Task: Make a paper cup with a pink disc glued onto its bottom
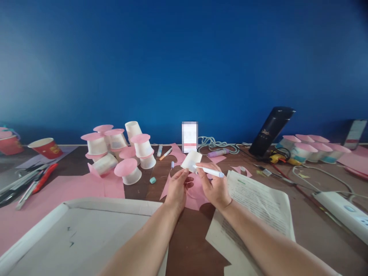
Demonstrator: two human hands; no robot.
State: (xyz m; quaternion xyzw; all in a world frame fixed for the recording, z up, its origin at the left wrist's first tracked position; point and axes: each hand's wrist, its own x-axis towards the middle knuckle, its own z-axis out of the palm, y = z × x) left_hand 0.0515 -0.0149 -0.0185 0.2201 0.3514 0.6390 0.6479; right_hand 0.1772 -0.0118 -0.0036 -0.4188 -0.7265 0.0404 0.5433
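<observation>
Near the middle, my left hand [178, 186] is closed on the lower edge of a small white paper cup [191, 160], which is tilted. My right hand [214, 186] grips a white pen [211, 171] with a pale purple end, its other end at the cup's side. Cut pink paper [197, 197] lies on the brown table beneath my hands. Left of them, several white cups with pink paper discs are stacked or standing, among them a front cup with a disc [126, 168]. A pale purple pen cap [172, 165] is beside my left hand.
A phone [189, 137] stands at the back. Printed sheets [258, 203] lie by my right forearm, a white box lid [94, 234] by my left. Farther right are a black bottle [271, 130], cables, a power strip [342, 211] and more cups. Cutters and red cups [47, 148] are left.
</observation>
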